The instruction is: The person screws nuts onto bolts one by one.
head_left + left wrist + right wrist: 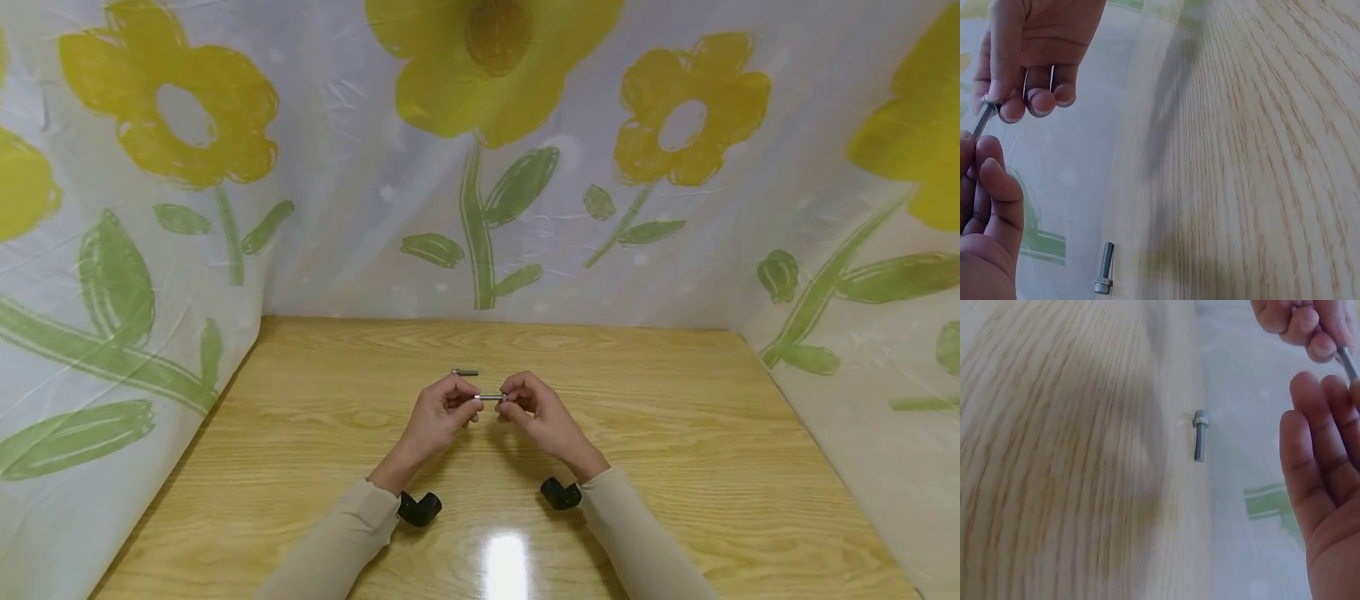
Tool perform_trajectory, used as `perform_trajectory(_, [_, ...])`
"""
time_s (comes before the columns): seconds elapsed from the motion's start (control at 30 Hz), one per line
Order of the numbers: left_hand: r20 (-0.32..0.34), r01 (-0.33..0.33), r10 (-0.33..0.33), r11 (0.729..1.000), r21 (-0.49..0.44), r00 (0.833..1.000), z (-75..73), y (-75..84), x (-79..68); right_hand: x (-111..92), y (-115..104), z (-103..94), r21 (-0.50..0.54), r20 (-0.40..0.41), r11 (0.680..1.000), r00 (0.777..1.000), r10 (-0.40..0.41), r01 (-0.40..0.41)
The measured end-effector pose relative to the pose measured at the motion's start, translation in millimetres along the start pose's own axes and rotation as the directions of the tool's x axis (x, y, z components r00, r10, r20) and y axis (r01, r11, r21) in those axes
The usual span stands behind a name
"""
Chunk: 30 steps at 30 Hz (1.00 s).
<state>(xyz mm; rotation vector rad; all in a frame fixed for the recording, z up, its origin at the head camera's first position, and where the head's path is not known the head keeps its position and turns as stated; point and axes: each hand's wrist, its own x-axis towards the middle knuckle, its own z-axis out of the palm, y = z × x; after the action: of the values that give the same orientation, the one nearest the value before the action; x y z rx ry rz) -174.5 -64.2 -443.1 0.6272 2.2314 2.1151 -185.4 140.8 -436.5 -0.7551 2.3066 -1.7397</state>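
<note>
Between both hands a metal bolt (491, 397) is held roughly level above the table. My left hand (440, 414) pinches its left end with thumb and fingers. At the right end, the fingers of my right hand (537, 410) pinch a small nut (989, 104) on the threaded shaft. Part of the nut is hidden by the fingertips, and the bolt's left end lies inside the left fingers. Just beyond the left hand, a second bolt (467, 372) lies on the table, its head to the left with a ring or nut (1200, 420) against it.
The wood-grain table (660, 467) spreads around the hands. A flower-patterned cloth (337, 208) stands behind it and along both sides. Black wrist pieces (420, 509) show at both sleeve cuffs. A bright reflection lies near the table's front.
</note>
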Motion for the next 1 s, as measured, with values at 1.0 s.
perform_trajectory(1.0, [-0.023, -0.004, 0.005, 0.999, 0.034, 1.0, -3.2, 2.6, -4.4, 1, -13, 5.9, -0.082, 0.016, 0.997, 1.0, 0.001, 0.0])
